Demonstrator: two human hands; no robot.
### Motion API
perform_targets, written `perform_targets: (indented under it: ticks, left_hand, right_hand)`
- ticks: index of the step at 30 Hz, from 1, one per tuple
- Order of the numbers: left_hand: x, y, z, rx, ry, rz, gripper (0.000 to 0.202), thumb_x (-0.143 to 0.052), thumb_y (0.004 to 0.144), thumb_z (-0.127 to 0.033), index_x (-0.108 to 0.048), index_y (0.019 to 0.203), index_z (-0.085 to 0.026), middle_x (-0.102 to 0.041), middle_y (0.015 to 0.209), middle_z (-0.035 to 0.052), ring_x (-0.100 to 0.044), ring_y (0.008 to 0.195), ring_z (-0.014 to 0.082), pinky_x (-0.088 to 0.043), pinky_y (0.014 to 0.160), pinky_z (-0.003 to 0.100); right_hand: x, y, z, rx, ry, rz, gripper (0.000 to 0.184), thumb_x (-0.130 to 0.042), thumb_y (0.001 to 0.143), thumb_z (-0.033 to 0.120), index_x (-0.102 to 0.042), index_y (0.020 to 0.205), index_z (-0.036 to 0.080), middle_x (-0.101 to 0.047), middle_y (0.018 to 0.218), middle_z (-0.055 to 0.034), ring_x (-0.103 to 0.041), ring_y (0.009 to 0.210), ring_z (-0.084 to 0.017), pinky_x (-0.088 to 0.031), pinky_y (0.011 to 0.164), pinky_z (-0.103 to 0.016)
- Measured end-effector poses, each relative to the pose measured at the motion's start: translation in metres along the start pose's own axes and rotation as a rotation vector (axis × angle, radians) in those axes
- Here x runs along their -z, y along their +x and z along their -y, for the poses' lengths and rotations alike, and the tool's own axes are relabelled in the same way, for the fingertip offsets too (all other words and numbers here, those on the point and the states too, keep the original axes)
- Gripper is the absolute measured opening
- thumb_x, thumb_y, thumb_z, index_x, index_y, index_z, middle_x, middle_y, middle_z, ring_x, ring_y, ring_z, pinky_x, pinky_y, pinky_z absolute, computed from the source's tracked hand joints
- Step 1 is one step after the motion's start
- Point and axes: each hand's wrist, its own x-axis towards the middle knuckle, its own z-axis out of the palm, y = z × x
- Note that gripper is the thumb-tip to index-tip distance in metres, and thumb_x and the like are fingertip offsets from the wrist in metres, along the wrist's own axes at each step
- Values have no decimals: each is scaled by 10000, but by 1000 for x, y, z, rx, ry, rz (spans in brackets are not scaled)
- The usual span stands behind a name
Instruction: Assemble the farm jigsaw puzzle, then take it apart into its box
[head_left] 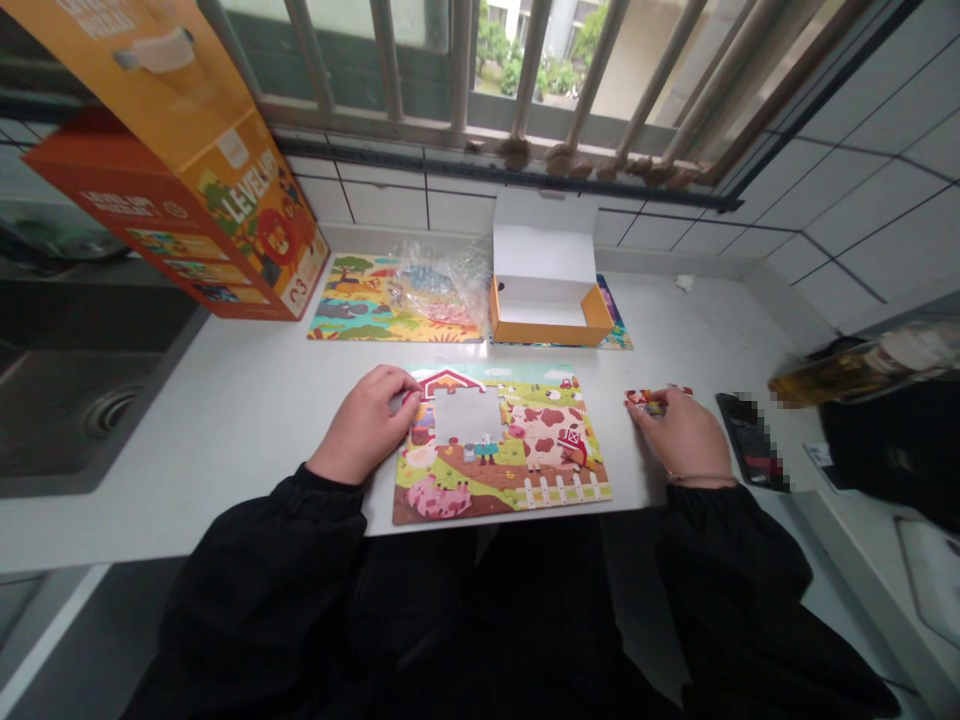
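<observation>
A farm jigsaw puzzle lies flat on the counter before me, showing a cow, a pig and a white fence. In its upper middle is a gap where grey surface shows. My left hand is at the puzzle's upper left edge, thumb and fingers closed around a reddish part of it. Whether that part is a separate piece I cannot tell. To the right of the puzzle, my right hand pinches a colourful jigsaw piece low over the counter. More red bits show behind its fingers, partly hidden.
Behind the puzzle lie a finished animal picture under crumpled clear plastic and an open orange box. A tall orange carton stands at left beside the sink. At right are a phone and a bottle.
</observation>
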Motion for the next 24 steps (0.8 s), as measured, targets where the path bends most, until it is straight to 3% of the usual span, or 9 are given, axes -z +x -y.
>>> perform_targets:
  ticks: [6,10,17,20,24]
  left_hand:
    - [0,0,-2,-4,-26,2,134,-599,1018,-278,-711,989,-210,-723,1101,73,-690,1071,252,-542,1004,403]
    - [-1,-1,0,-8,-32,5,133,-606,1011,-278,-721,1016,-212,-745,1147,78,-700,1105,258,-549,1034,411]
    - [-2,0,0,-3,-35,13,145,-602,1000,-290,-724,1013,-213,-758,1163,89,-702,1111,267,-557,1046,432]
    - [-2,0,-1,-8,-32,14,152,-593,1004,-293,-721,1011,-212,-756,1161,89,-701,1111,266,-555,1046,438]
    - [-2,0,-1,-12,-23,25,160,-593,1008,-305,-725,1010,-215,-752,1150,87,-700,1114,268,-549,1051,438]
  right_hand:
    - [4,7,-4,-42,154,-5,476,-769,887,513,-637,1214,192,-788,1101,-138,-729,952,-301,-503,816,-389]
    - [3,7,-4,-84,228,-14,463,-757,857,404,-597,1248,217,-783,1028,-83,-709,870,-271,-480,773,-375]
    - [0,6,-6,22,281,-151,394,-755,812,417,-625,1125,215,-705,1056,-112,-656,954,-282,-522,861,-411]
    - [6,0,7,57,334,-208,404,-777,805,420,-629,1121,216,-677,1045,-104,-646,971,-293,-542,893,-444]
    - [17,-24,53,229,468,-184,288,-756,885,398,-664,1101,231,-635,1116,-96,-651,962,-267,-570,950,-468]
